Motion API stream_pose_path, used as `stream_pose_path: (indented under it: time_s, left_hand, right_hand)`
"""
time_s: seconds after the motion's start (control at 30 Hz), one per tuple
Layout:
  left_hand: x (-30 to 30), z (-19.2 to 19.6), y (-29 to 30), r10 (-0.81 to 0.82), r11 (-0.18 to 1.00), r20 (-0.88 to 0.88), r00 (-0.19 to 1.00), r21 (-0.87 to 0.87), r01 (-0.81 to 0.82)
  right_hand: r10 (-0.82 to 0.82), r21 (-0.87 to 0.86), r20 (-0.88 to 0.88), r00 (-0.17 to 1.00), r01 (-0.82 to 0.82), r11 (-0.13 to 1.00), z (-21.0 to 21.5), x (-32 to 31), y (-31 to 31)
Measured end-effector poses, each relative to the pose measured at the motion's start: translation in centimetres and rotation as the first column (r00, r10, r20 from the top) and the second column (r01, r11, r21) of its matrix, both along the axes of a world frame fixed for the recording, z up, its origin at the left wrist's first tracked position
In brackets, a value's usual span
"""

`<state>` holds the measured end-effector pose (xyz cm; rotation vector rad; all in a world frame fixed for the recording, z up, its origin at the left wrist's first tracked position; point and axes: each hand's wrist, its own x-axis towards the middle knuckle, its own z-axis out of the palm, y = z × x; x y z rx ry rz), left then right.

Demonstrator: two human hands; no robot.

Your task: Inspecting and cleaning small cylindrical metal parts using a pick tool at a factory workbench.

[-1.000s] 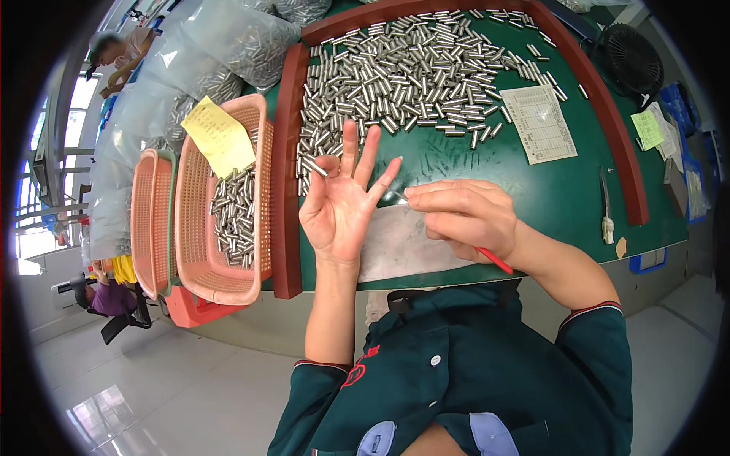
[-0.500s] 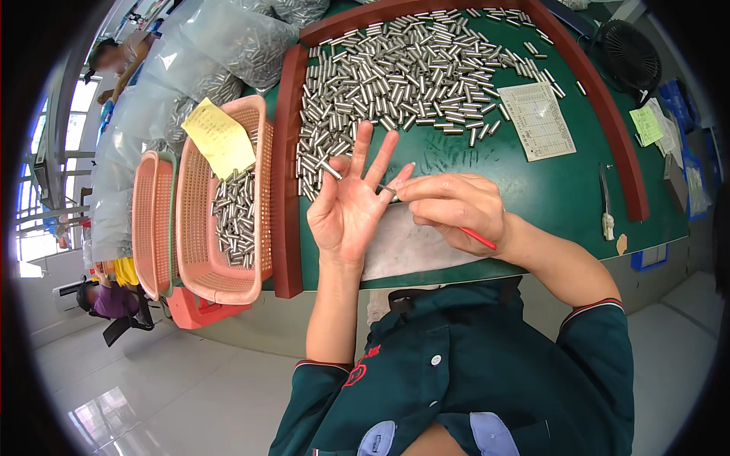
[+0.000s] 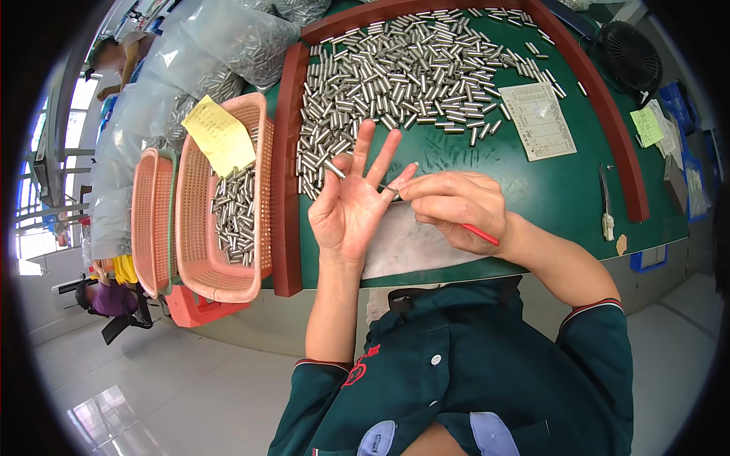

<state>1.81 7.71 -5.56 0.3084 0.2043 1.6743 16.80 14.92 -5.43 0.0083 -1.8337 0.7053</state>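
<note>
My left hand [image 3: 351,213] is turned palm up above the near part of the green table. Its thumb and index finger pinch a small metal cylinder [image 3: 334,169], while the other fingers are spread. My right hand [image 3: 460,207] is closed on a thin red-handled tool [image 3: 480,234]; its kind is not clear. The tool's slim dark tip [image 3: 386,188] points left, by the base of my left hand's outer fingers. Beyond both hands lies a wide heap of similar metal cylinders [image 3: 403,72].
A red-brown raised border [image 3: 286,175] edges the green table [image 3: 563,220]. Left of it stand pink baskets [image 3: 190,251], one holding cylinders and a yellow note. A printed sheet [image 3: 537,121], a slim tool [image 3: 605,197] and a black fan [image 3: 627,57] are to the right. Clear bags [image 3: 236,38] stand far left.
Both hands keep almost the same pose, with only a very slight shift to the right. The cylinder and the red-handled tool stay in them.
</note>
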Motion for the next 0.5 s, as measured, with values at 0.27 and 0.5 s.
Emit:
stream_pose_path:
  time_s: [0.27, 0.5]
  left_hand:
    - [-0.09, -0.15, 0.02, 0.006, 1.000, -0.023, 1.000, 0.003, -0.006]
    - [0.00, -0.09, 0.03, -0.006, 1.000, -0.031, 0.999, 0.012, 0.006]
  right_hand:
    - [-0.010, -0.011, 0.037, 0.999, 0.010, 1.000, 0.36, 0.25, 0.28]
    - [0.010, -0.006, 0.030, 0.999, -0.010, 1.000, 0.24, 0.17, 0.08]
